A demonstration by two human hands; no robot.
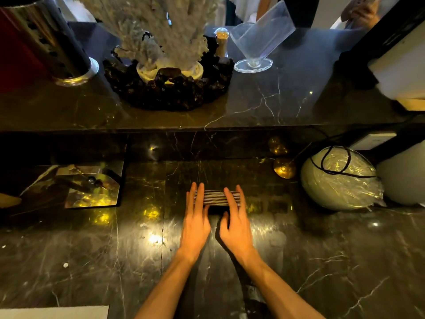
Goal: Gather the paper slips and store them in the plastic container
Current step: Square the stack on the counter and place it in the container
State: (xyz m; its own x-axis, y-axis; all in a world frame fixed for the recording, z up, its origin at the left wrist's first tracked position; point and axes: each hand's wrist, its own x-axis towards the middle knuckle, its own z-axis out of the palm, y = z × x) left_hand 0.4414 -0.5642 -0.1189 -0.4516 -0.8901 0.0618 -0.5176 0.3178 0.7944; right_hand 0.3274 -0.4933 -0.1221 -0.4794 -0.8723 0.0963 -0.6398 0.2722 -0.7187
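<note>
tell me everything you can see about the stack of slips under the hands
The stack of slips is a compact rectangular bundle lying flat on the dark marble counter, its long side running left to right. Its top shows fine light and dark lines, like thin paper edges fanned closely together; the near edge looks dark. The left hand lays its fingers over the left end, and the right hand covers the right end. Only the middle strip shows between them. No print can be made out.
</note>
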